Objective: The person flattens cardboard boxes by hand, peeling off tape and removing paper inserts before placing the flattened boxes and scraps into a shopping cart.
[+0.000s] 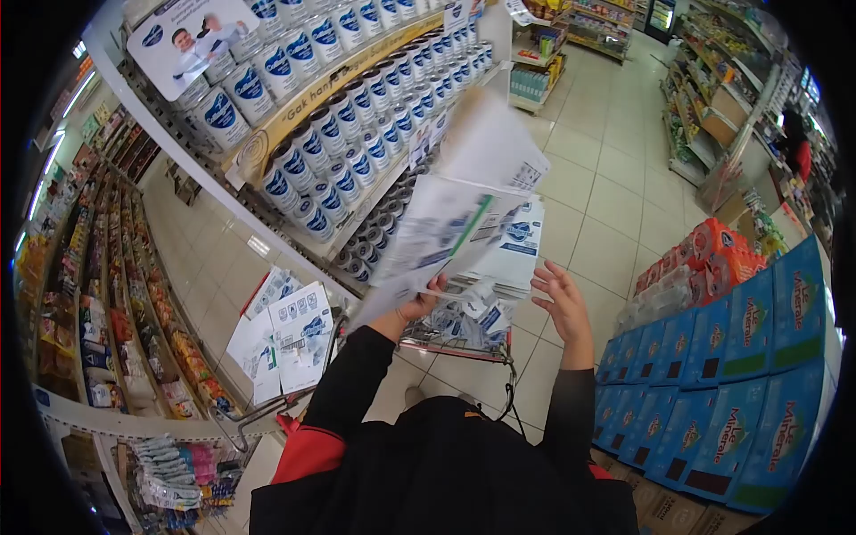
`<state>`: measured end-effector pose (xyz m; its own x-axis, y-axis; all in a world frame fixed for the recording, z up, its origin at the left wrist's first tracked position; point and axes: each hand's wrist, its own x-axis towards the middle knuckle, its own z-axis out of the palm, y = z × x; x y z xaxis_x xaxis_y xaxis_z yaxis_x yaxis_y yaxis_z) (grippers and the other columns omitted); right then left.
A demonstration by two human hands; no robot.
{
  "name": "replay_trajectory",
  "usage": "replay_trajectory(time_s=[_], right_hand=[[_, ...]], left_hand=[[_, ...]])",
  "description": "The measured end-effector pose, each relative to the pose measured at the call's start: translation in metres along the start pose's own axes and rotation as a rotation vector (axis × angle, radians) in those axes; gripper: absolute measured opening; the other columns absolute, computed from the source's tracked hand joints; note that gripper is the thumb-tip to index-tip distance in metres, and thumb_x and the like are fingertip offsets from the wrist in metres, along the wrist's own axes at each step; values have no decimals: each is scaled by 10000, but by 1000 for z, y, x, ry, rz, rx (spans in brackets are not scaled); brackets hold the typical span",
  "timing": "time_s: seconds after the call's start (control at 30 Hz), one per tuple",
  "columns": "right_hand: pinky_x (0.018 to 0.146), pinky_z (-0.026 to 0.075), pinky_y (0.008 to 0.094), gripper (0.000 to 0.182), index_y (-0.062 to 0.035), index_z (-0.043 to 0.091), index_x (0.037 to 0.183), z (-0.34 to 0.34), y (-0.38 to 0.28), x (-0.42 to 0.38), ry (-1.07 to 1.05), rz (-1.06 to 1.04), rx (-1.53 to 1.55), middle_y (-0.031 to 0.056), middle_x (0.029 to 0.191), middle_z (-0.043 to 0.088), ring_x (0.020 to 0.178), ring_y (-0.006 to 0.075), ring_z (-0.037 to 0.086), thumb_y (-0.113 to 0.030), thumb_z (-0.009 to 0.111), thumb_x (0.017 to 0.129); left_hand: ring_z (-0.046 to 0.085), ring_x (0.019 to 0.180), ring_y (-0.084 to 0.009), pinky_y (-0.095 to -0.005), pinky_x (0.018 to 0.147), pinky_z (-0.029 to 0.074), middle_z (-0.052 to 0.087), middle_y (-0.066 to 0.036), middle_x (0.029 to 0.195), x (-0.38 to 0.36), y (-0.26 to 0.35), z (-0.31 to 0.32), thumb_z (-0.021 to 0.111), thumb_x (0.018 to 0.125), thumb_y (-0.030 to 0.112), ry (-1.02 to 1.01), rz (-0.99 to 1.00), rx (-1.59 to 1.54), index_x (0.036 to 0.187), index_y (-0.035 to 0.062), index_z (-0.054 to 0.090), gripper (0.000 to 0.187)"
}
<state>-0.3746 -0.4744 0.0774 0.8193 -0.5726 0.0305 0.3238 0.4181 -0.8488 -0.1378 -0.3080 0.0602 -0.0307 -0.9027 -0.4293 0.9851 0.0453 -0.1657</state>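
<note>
My left hand (423,301) grips the lower edge of a white printed cardboard carton (432,218), which is opened out and blurred by motion. Its raised flap tilts up toward the can shelves. My right hand (562,305) is apart from the carton, fingers spread, with nothing in it. Below both hands stands a shopping cart (455,348). It carries a stack of flattened white cartons (517,259) and some crumpled white-and-blue packaging (481,321). The carton partly hides the stack.
Shelves of white-and-blue cans (334,134) rise ahead. More flattened cartons (285,334) lean at the left by the cart. Blue Le Minerale boxes (713,357) and red-wrapped bottle packs (704,259) stand at the right. A tiled aisle (597,152) runs ahead; a person (794,147) is far right.
</note>
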Motion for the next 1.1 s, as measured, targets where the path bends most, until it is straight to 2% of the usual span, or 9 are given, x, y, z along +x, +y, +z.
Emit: replay_trajectory(time_s=[0.07, 0.2, 0.27, 0.33, 0.5, 0.67, 0.97, 1.03, 1.1], right_hand=[[772, 374, 306, 498, -17, 290, 1172, -6, 14, 9, 341, 29, -499, 150, 1150, 370, 1017, 214, 399, -250, 481, 776], [802, 348, 344, 544, 13, 300, 1142, -6, 33, 17, 527, -82, -679, 150, 1147, 360, 1033, 230, 376, -248, 548, 734], [799, 345, 343, 511, 14, 344, 1081, 35, 15, 6, 495, -376, -581, 130, 1087, 393, 991, 219, 400, -261, 571, 716], [748, 350, 292, 456, 3, 372, 1041, 79, 4, -5, 158, -464, -506, 113, 1036, 431, 938, 184, 419, -238, 573, 711], [690, 340, 285, 161, -38, 504, 769, 124, 12, -6, -156, -570, -1257, 122, 903, 484, 792, 201, 482, -131, 590, 672], [681, 371, 286, 123, -17, 492, 707, 135, 9, 1, -68, -679, -792, 128, 847, 508, 735, 190, 491, -130, 538, 725], [583, 379, 245, 249, -35, 430, 727, 110, 6, 29, 373, -360, 144, 52, 674, 478, 605, 122, 446, -240, 350, 842], [534, 359, 241, 255, -57, 416, 710, 74, -10, 39, 315, -481, 297, 28, 603, 436, 540, 108, 400, -265, 344, 839], [539, 382, 244, 221, -59, 392, 644, 6, -42, 42, 147, -712, 561, 15, 567, 393, 533, 117, 401, -200, 419, 812]], left_hand=[[524, 681, -216, -272, 463, 474, 539, -124, 808, -6, -20, 11, 400, 776, 260, 113, -6, -13, 923, -9, 495, 321], [534, 601, -197, -225, 410, 459, 547, -119, 789, -3, -37, 4, 377, 775, 278, -2, 41, -10, 936, 10, 492, 333], [536, 630, -206, -223, 384, 435, 531, -126, 745, -17, -67, 40, 389, 754, 317, 200, 267, -27, 942, 29, 493, 359], [511, 578, -217, -235, 378, 441, 523, -129, 770, -5, -54, 16, 416, 749, 325, 188, 149, -47, 934, 29, 490, 357], [480, 516, -218, -239, 361, 441, 505, -135, 775, 2, -40, -5, 445, 745, 330, 116, -11, -22, 925, 28, 485, 354], [472, 498, -200, -226, 344, 432, 490, -140, 742, -9, -34, -21, 449, 746, 324, 49, -75, 31, 925, 25, 481, 350], [380, 473, -131, -176, 292, 351, 409, -89, 656, -8, -20, -46, 448, 743, 251, 126, -106, 218, 825, -15, 447, 278], [361, 436, -108, -151, 256, 297, 401, -81, 633, -10, -20, -45, 461, 735, 231, 282, 14, 580, 760, -17, 435, 250], [363, 445, -111, -159, 269, 288, 394, -79, 642, -22, -2, -78, 442, 741, 240, 50, -243, 224, 778, -6, 431, 249]])
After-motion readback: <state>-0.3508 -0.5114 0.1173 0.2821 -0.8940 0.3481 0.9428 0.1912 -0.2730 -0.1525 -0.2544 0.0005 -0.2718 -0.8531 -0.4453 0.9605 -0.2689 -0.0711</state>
